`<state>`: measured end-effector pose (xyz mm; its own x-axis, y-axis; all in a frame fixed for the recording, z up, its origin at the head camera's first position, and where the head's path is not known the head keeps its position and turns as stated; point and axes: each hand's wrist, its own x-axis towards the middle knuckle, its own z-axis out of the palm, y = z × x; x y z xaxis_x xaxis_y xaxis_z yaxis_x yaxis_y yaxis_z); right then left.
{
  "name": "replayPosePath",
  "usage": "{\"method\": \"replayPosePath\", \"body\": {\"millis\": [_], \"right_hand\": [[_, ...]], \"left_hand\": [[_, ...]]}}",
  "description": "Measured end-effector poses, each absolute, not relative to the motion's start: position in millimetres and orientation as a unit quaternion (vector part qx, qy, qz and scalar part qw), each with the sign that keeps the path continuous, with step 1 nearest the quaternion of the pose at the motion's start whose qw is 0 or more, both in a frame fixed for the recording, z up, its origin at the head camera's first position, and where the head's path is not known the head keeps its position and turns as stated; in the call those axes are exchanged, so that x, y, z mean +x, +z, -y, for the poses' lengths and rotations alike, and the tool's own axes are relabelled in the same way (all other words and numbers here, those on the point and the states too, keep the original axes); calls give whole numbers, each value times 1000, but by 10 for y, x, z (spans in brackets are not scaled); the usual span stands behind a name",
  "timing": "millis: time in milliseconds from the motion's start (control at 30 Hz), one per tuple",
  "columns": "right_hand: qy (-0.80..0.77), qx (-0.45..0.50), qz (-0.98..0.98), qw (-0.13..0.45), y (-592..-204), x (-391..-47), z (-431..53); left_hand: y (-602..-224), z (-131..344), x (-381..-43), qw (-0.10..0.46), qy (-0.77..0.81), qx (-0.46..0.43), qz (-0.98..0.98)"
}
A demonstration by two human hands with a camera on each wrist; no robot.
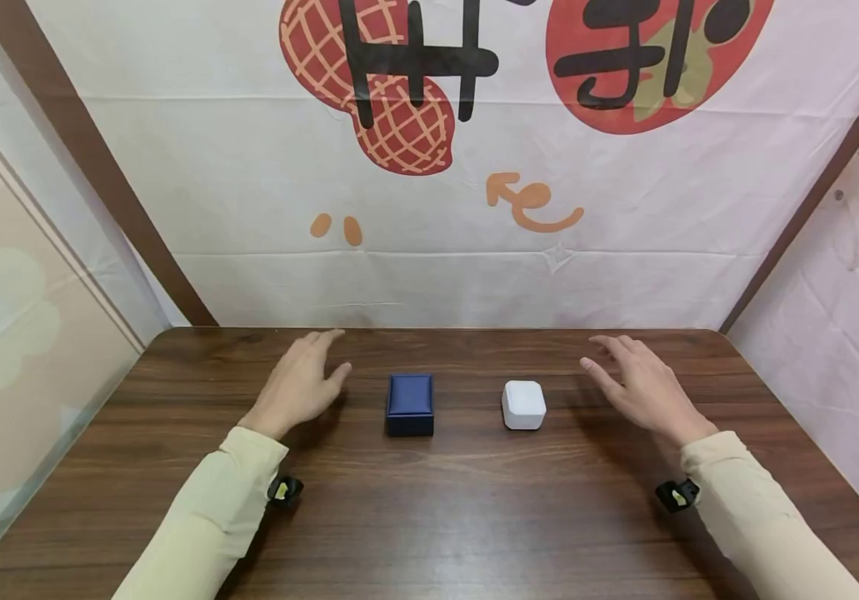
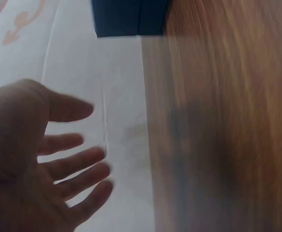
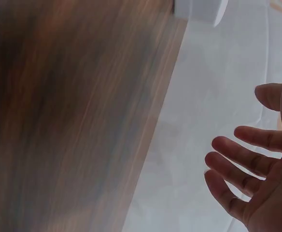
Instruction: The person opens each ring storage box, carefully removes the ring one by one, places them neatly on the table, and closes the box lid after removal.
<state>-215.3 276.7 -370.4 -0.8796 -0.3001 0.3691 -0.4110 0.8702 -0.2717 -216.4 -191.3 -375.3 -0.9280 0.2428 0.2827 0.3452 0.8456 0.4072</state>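
A dark blue box with a padded-looking lid (image 1: 410, 395) sits closed on the table, left of the middle. To its right stands a smaller white box with rounded corners (image 1: 524, 405). My left hand (image 1: 300, 385) is held over the table to the left of the blue box, apart from it, fingers loosely extended. On the other side, my right hand (image 1: 642, 387) hovers to the right of the white box without touching it. In the left wrist view part of the blue box (image 2: 129, 17) shows at the top; the right wrist view catches only a corner of the white box (image 3: 201, 9).
Both boxes rest on a dark wood-grain table (image 1: 444, 517). Behind its far edge hangs a white printed cloth (image 1: 429, 283), with more cloth along both sides. A small black device (image 1: 285, 490) is strapped at the left wrist, another black device (image 1: 677, 495) at the right.
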Motion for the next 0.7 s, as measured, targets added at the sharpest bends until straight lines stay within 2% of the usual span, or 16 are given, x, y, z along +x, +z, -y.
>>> {"method": "replayPosePath", "body": {"millis": [100,200,533,700], "right_hand": [[200,202,946,158,-3696,-2086,-2691],[221,223,936,159,-3693,-2029,-2606],[231,284,915,168,-3695,-1851,-2262],[227,318,907,160,-3685,-1796,-2074]], "left_hand": [[-3769,1887,-2133,45,-295,-167,940],[-3789,1858,-2100,6,-330,-186,926],[-3908,1791,-2037,-81,-373,-221,898],[-3977,1708,-2026,-94,-382,-238,888]]}}
